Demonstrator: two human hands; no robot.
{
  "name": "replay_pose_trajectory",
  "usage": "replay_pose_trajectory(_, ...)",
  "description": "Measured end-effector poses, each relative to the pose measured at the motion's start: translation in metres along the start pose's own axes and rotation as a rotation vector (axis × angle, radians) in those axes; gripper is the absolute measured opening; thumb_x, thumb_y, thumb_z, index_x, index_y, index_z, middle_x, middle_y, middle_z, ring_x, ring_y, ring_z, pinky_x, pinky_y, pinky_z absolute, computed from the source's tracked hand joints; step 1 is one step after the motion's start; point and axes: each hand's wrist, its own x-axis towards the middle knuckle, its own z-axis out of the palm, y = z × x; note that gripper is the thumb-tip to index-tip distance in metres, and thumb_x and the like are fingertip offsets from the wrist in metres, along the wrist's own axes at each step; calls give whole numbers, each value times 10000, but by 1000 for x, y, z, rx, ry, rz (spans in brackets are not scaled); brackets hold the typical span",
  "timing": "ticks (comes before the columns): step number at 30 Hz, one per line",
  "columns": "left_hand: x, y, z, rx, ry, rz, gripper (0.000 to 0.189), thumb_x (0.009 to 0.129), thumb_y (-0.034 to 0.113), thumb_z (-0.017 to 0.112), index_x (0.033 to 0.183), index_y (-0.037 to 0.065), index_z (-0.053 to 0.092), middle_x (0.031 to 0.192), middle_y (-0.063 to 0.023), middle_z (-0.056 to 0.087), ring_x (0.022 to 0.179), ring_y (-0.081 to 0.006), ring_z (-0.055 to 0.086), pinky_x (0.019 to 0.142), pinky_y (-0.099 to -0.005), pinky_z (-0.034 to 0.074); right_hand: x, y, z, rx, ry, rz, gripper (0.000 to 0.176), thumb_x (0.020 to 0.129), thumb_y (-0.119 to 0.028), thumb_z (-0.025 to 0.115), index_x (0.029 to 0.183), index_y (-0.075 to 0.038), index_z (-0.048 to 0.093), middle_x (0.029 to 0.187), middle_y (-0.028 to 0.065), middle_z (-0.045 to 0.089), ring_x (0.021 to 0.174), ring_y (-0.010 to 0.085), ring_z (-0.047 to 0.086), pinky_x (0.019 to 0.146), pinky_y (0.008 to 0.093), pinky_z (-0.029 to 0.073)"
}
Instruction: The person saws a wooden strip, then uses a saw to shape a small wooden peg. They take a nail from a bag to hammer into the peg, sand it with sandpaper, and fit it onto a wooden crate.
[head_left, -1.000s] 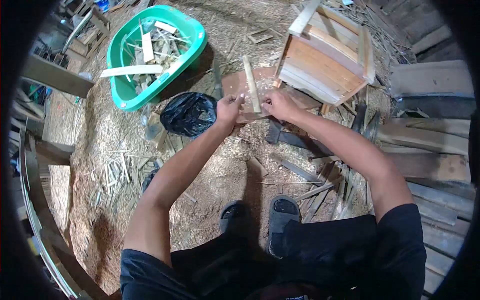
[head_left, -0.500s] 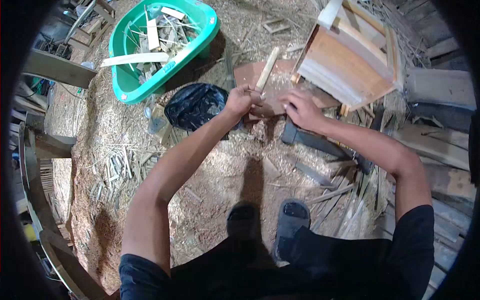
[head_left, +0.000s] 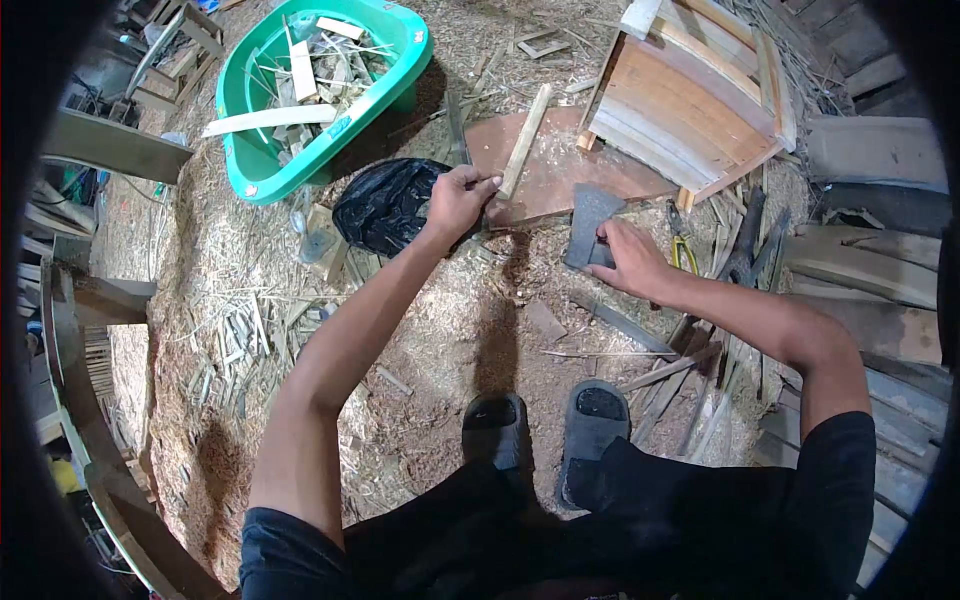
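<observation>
My left hand [head_left: 462, 203] is closed, its fingertips pinching the lower end of a narrow wooden strip [head_left: 527, 138]. The strip leans up and away over a reddish-brown board [head_left: 565, 165] on the ground. On the right, my right hand [head_left: 632, 262] is wrapped round an axe close to its grey metal head [head_left: 592, 215]. The axe's flared blade points away from me, at the board's near edge. Its handle is mostly hidden by my hand and forearm. A black plastic bag [head_left: 385, 205] lies just left of my left hand.
A green tub [head_left: 345, 125] full of wood scraps stands at the back left. A slatted wooden piece [head_left: 690, 100] rests at the back right. Yellow-handled pliers [head_left: 683, 250] lie beside my right hand. Wood shavings and offcuts [head_left: 235, 335] cover the ground; planks [head_left: 870, 265] line the right side.
My right hand has moved down and right, away from my left hand, and has taken hold of the axe, which is now raised. My left hand has shifted slightly left with the strip.
</observation>
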Motion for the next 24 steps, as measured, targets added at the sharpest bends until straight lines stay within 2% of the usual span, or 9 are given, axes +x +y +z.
replay_pose_trajectory(1,-1,3,1,-87,5,-81,194,852,162,706,983,20,733,893,-115,721,774,-142,661,717,-292,510,-3,5,6,-37,-28,11,529,784,-352,752,1066,29,516,1020,206,550,999,387,557,877,474,444)
replay_pose_trajectory(2,-2,5,3,-82,7,-48,205,856,165,702,998,20,730,883,-117,720,765,-151,661,718,-293,510,-6,11,12,-74,-55,23,541,779,-355,757,1066,37,520,1010,214,559,986,394,564,871,475,451)
replay_pose_trajectory(4,-4,6,7,-73,11,20,228,864,173,695,1029,19,722,862,-121,718,747,-169,660,720,-294,511,0,20,8,40,-113,-8,557,780,-355,762,1079,51,527,992,230,577,967,395,577,863,465,465)
replay_pose_trajectory(7,-5,5,11,-71,-70,-62,220,889,153,671,1021,-18,710,953,-105,700,819,-154,642,754,-289,498,5,21,-3,192,-143,8,542,789,-355,764,1060,53,532,984,244,592,960,386,592,859,451,475)
replay_pose_trajectory(10,-6,-1,12,28,-23,41,218,891,166,672,1012,-11,712,934,-128,697,860,-194,649,780,-298,491,11,16,-13,304,-125,-7,502,814,-352,751,1039,23,505,984,247,599,938,366,610,817,452,476)
replay_pose_trajectory(12,-6,-2,13,-24,-3,41,218,888,175,678,1003,-7,712,948,-137,685,900,-218,646,811,-305,483,17,12,-24,413,-151,13,494,821,-347,744,1044,11,488,968,243,599,917,368,613,800,453,475)
replay_pose_trajectory(14,-5,-3,14,-21,10,34,215,886,173,681,998,-7,711,969,-135,682,910,-211,644,817,-305,481,25,10,-27,412,-69,-60,508,832,-336,737,1097,4,467,955,223,613,894,353,621,793,446,478)
replay_pose_trajectory(16,-4,-9,16,-19,20,66,201,885,165,673,1002,7,714,985,-146,680,911,-247,650,825,-324,490,32,6,-30,393,65,-164,517,831,-323,747,1120,11,479,940,204,631,884,323,639,795,435,490)
replay_pose_trajectory(24,-9,-12,18,3,42,106,167,886,150,671,979,19,716,946,-135,663,879,-249,639,802,-318,486,46,-6,-25,389,95,-84,566,805,-344,770,1121,46,510,975,219,630,942,337,632,831,423,487)
